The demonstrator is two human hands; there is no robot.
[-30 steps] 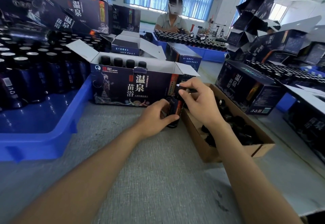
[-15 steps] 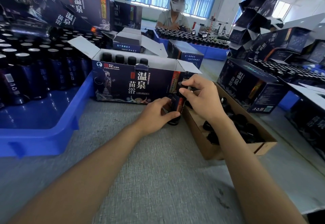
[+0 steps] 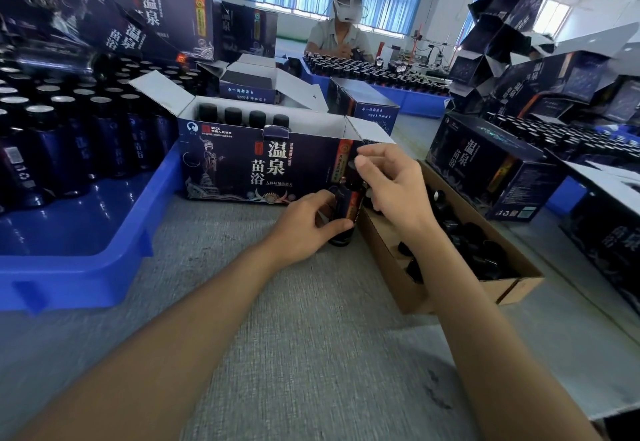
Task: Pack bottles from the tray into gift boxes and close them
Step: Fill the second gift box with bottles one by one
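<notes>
Dark and upright as a moment ago, one bottle [image 3: 345, 205] stands on the grey woven table [image 3: 311, 336] just before the open gift box [image 3: 242, 163]. Left hand [image 3: 308, 224] still grips its body; right hand [image 3: 394, 184] pinches its top. Four round black caps [image 3: 232, 115] show in that box; one blue plastic tray [image 3: 86, 267] sits left.

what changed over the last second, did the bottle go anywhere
Hardly anything. The right hand shifted its fingers slightly at the top of the bottle, possibly twisting there; nothing was picked up or let go. The left hand still grips the bottle, which stands on the table by the gift box. The tray and carton stayed put.
</notes>
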